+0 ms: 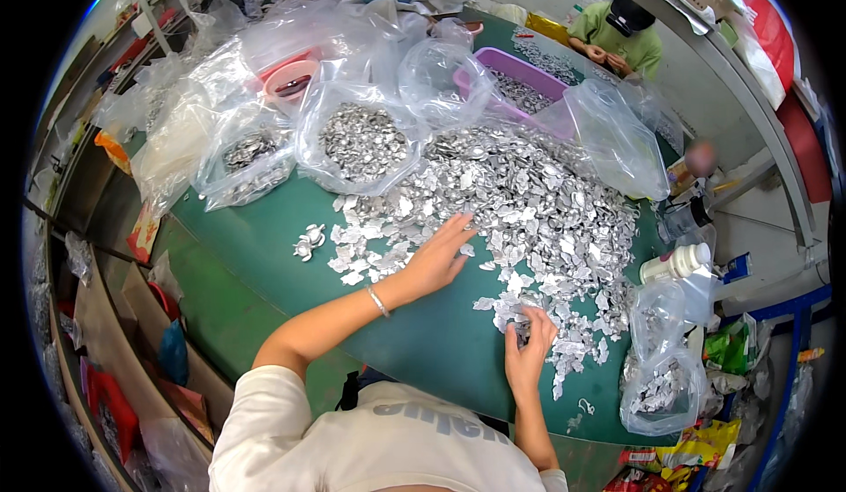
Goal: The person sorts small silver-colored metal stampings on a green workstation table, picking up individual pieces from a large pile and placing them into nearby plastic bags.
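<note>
A wide heap of small, flat silver metal pieces [564,210] covers much of the green table [414,333]. My left hand [436,258], with a bracelet at the wrist, reaches over the heap's near left edge. Its fingers are stretched out, and I see nothing gripped in them. To the right, my right hand [532,351] rests at the heap's near edge. Its thumb and fingers are bent but apart, with loose pieces in and around the gap. A few rounded silver pieces [308,242] lie in a separate small cluster left of the heap.
Clear plastic bags of silver pieces [361,144] stand beyond the heap, beside a purple basin [520,73] and a pink bowl [291,78]. A white bottle [677,264] and another filled bag [661,386] are at right. A person in green [617,38] works across the table.
</note>
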Demonstrator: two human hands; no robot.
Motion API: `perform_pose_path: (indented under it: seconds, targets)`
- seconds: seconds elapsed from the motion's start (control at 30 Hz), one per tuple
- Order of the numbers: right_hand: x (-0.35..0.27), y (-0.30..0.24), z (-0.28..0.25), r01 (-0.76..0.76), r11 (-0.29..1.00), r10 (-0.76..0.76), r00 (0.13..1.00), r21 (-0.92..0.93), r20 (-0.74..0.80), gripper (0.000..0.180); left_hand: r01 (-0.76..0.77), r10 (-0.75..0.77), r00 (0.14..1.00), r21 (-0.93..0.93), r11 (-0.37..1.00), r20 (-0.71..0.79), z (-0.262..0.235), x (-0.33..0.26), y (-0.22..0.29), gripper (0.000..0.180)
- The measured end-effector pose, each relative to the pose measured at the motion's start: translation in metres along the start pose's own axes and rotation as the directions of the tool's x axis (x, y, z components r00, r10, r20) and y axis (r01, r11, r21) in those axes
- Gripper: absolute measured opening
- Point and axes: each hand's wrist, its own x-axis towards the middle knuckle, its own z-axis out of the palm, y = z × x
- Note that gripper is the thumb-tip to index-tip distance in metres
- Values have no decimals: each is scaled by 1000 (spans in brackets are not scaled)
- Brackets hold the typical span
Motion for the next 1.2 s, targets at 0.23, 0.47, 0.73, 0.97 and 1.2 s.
perform_pose_path:
  seconds: [0.23,0.47,0.73,0.97,1.2]
  targets:
    - [19,22,12,-89,893,149,984,-441,103,68,-84,57,977,128,988,204,30,20,11,45]
    - [-10,35,16,-93,873,167,979,-480,114,71,-239,186,853,49,970,488,50,-32,42,53]
    - [5,36,-7,31,963,-12,997,-268,72,53,-192,195,875,-52,980,442,39,-51,43,48]
    - [-3,30,20,197,957,-185,980,-212,75,37,-73,88,944,-56,996,317,47,-37,67,51]
    - [13,24,6,100,945,-92,995,-313,39,44,-39,59,960,-78,996,272,40,-45,67,48]
